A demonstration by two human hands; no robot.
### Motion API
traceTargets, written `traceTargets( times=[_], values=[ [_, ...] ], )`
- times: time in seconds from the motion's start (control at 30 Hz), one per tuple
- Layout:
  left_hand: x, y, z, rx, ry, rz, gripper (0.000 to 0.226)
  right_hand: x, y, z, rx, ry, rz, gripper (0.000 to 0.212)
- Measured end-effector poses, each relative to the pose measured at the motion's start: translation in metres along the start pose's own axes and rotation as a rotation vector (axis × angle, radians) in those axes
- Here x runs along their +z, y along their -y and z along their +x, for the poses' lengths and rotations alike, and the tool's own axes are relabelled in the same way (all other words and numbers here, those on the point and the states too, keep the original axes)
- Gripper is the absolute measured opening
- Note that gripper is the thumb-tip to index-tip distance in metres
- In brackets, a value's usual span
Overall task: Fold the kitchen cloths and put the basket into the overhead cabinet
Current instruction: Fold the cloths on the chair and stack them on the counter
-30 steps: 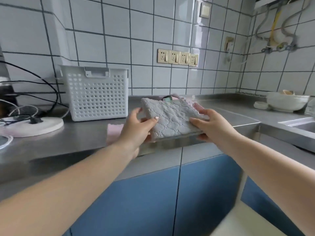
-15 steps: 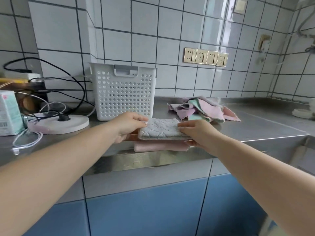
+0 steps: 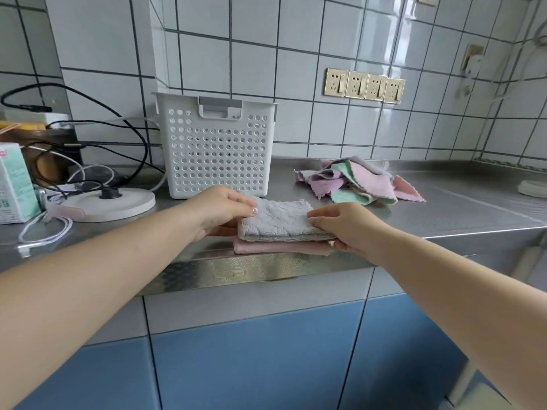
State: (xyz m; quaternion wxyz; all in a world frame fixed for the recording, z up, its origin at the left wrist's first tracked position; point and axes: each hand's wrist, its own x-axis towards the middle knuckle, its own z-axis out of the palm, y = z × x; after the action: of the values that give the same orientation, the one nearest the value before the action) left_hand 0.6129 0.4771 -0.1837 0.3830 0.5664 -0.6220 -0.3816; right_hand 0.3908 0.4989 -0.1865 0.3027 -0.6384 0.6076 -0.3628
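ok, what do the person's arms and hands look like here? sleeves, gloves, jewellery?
Both forearms are bare to the frame edge: no sleeves show. The left hand and right hand wear no gloves, and no rings, watch or bracelet show. The left thumbnail looks glossy, possibly polished.

Both bare forearms reach forward from the lower corners of the view and draw toward each other at the middle. The left hand (image 3: 220, 210) lies knuckles up, its thumb stretched flat to the right and its fingers tucked below, out of sight. The right hand (image 3: 347, 224) faces it, back up, its thumb on top pointing left and its fingers curled underneath. The two hands stay apart, thumb tips aimed at one another.
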Motion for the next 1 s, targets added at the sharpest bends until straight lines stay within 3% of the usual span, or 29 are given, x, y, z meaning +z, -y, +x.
traceTargets(
  times=[0.27,0.5,0.63,0.73,1.0],
  values=[
    [0.004,0.005,-0.003,0.073,-0.043,0.271,0.014,0.0,-0.001,-0.002,-0.099,0.01,-0.187,0.023],
    [0.005,-0.006,-0.003,0.117,-0.075,0.338,0.067,-0.003,0.011,-0.001,-0.222,-0.091,-0.305,0.034],
    [0.018,-0.015,-0.004,0.153,-0.029,0.358,0.066,0.007,0.021,0.001,-0.257,0.027,-0.433,0.04],
    [0.031,-0.018,-0.005,0.149,0.001,0.471,0.061,0.016,0.021,0.0,-0.251,0.168,-0.6,0.041],
    [0.038,-0.01,0.003,0.085,0.112,0.815,0.052,0.021,0.006,0.007,-0.22,0.345,-0.712,0.047]
  ],
)
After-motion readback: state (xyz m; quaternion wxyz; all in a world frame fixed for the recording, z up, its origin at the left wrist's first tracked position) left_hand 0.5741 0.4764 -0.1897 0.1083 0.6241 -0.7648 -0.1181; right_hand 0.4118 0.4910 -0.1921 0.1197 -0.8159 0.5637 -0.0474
